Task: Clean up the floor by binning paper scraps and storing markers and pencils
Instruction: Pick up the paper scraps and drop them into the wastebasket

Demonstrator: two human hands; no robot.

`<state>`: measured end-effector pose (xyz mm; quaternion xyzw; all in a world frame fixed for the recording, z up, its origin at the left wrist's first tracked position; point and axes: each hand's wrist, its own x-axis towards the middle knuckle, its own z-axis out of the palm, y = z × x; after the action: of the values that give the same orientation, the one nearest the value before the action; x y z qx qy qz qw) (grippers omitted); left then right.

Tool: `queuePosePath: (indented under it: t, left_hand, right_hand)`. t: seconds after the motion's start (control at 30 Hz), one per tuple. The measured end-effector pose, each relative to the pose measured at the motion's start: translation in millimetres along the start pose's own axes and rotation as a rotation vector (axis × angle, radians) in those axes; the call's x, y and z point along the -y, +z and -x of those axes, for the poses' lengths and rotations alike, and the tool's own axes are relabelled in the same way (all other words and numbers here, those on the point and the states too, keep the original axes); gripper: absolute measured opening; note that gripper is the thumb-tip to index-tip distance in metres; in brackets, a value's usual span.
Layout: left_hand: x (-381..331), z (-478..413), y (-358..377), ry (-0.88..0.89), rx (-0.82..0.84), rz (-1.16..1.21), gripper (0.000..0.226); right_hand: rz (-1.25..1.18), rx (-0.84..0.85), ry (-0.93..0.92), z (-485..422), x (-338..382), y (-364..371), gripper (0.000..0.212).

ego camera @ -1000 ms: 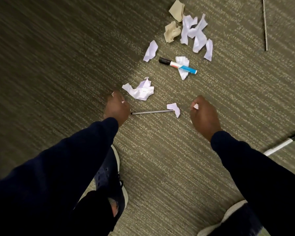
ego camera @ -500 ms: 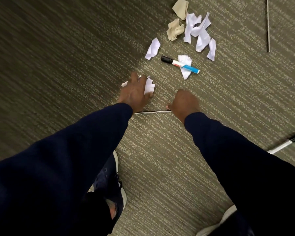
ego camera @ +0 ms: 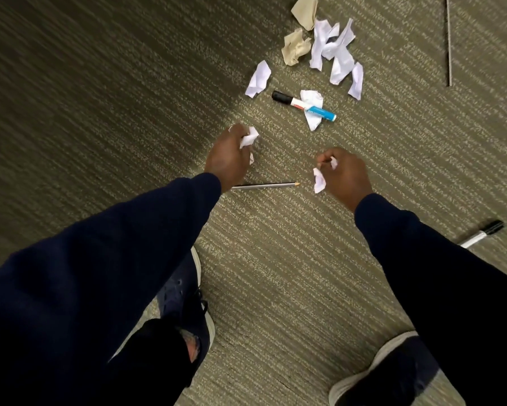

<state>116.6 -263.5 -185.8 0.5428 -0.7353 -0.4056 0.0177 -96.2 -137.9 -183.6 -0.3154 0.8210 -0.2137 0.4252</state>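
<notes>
Clutching crumpled white paper point(ego camera: 248, 138), left hand point(ego camera: 227, 158) closed; right hand point(ego camera: 346, 175) closed on small scraps point(ego camera: 319, 179). Pencil point(ego camera: 265, 186) lies on carpet point(ego camera: 275, 259) between hands; blue marker point(ego camera: 303, 106) beyond it.

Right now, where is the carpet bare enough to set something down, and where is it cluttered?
Bare: the carpet left of the left hand, and the stretch between the shoes below the pencil. Crowded: above the hands, around the blue marker and white scraps.
</notes>
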Motion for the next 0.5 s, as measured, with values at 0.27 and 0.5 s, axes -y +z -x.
queuePosePath:
  t: [0.27,0.5]
  left_hand:
    - [-55,77,-41,-0.385,-0.109,0.562,0.009]
    - [-153,162,-91,-0.498,-0.239,0.796,0.002]
  right_hand:
    - [-0.523,0.024,0.337,58,40,-36,0.022]
    - [-0.611,0.162,0.351,151,117,-84,0.029]
